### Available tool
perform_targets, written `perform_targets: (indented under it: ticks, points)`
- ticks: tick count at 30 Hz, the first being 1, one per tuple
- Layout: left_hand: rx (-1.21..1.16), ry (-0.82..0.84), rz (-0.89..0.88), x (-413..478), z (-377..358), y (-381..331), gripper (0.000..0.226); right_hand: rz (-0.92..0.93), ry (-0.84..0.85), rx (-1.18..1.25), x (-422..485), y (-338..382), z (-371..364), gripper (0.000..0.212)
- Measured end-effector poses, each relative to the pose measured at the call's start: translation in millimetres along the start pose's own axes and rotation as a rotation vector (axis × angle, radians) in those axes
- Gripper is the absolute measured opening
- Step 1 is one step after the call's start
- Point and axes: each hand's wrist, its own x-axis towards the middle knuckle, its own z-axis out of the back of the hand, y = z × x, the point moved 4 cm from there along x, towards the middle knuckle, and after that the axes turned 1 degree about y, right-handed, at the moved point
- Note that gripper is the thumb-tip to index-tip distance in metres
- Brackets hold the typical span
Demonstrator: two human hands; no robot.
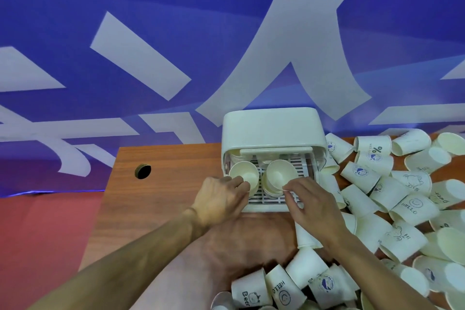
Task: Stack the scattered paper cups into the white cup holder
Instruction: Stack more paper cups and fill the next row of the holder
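Observation:
The white cup holder stands on the wooden table, its front open over a slatted tray. Two cup stacks stand upright on that tray. My left hand pinches the rim of the left stack's top cup. My right hand grips the near rim of the right stack's top cup. Scattered white paper cups with printed logos lie in heaps to the right and at the near right.
The wooden table has a round cable hole at the left. A blue banner with large white letters hangs behind the table. Red floor shows at the left.

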Motion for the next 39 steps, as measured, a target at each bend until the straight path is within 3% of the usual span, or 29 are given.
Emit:
perform_targets:
  ticks: [12, 15, 25, 30, 33, 36, 39]
  points:
    - [0.076, 0.177, -0.033, 4, -37, 4, 0.023, -0.009, 0.189, -0.018, 0, -15, -28, 0.006]
    - [0.119, 0.28, -0.047, 6, -46, 5, 0.012, -0.032, 0.274, -0.069, 1, -18, -38, 0.003]
    - [0.168, 0.429, -0.004, 9, -57, 1, 0.016, -0.214, 0.413, -0.142, 0, -27, -63, 0.022]
    - [0.163, 0.406, 0.01, 10, -55, -3, 0.002, -0.221, 0.452, -0.215, 3, -23, -61, 0.025]
    - [0.136, 0.326, 0.02, 6, -42, -5, 0.017, -0.187, 0.415, -0.233, 5, -12, -53, 0.025]
    - [0.15, 0.251, 0.026, -7, -33, -5, 0.012, -0.144, 0.291, -0.212, 1, 5, -38, 0.025]
    - [0.096, 0.251, 0.001, -32, -25, -7, 0.015, -0.128, 0.295, -0.197, -21, 23, -31, 0.016]
